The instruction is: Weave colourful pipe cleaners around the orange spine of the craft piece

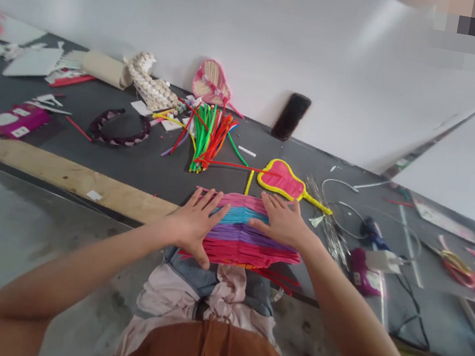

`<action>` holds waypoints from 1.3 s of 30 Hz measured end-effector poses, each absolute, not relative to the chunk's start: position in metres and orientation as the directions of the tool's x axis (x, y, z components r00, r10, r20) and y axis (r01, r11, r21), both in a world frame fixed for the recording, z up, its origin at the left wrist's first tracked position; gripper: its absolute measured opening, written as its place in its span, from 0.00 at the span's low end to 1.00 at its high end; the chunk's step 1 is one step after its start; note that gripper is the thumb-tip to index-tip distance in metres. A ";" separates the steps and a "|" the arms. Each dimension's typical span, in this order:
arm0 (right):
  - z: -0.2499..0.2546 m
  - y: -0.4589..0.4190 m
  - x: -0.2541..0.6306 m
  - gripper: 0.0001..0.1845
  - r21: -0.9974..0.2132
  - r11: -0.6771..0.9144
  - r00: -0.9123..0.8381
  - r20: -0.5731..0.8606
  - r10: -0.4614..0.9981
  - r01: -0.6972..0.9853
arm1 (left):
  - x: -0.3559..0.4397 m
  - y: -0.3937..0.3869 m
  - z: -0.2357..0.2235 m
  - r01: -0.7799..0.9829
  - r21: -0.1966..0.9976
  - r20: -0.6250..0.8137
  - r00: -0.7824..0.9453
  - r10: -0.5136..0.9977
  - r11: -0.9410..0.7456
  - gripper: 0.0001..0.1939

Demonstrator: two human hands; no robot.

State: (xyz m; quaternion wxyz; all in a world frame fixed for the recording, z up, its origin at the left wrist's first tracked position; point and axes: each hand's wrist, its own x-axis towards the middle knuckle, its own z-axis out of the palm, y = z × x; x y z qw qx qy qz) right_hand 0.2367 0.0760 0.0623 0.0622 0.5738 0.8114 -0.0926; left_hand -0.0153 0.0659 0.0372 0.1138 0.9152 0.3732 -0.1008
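Note:
A wide panel of pipe cleaners (237, 233) lies at the table's front edge, banded pink, blue, purple and red, with a seam down its middle. A yellow pipe cleaner (249, 182) sticks out from its far side. My left hand (199, 220) rests on the panel's left part, fingers spread. On the right part my right hand (280, 220) lies flat, fingers apart. Just beyond are a pink fan shape with a yellow rim and handle (283, 179) and a bundle of green and red pipe cleaners (207, 139). Loose red strands hang over the edge below the panel.
Behind stand a pink-rimmed fan (212, 81), a cream braided piece (150, 84) and a black phone (292, 116). To the left are a dark braided headband (121, 129) and a purple box (17, 120). Thin wires (331, 230) and a white charger (382, 261) lie rightward.

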 end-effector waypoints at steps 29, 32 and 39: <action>0.002 0.001 0.273 0.71 -0.094 0.406 -0.405 0.032 0.914 0.909 | -0.026 0.063 0.015 0.726 0.022 -0.118 0.684 0.720 -0.687 0.70; 0.000 0.002 0.273 0.70 -0.126 0.415 -0.411 0.055 0.910 0.901 | -0.026 0.062 0.016 0.727 0.003 -0.143 0.680 0.719 -0.686 0.71; -0.003 0.004 0.271 0.68 -0.200 0.416 -0.403 0.106 0.909 0.887 | -0.026 0.065 0.021 0.731 -0.079 -0.215 0.652 0.727 -0.678 0.72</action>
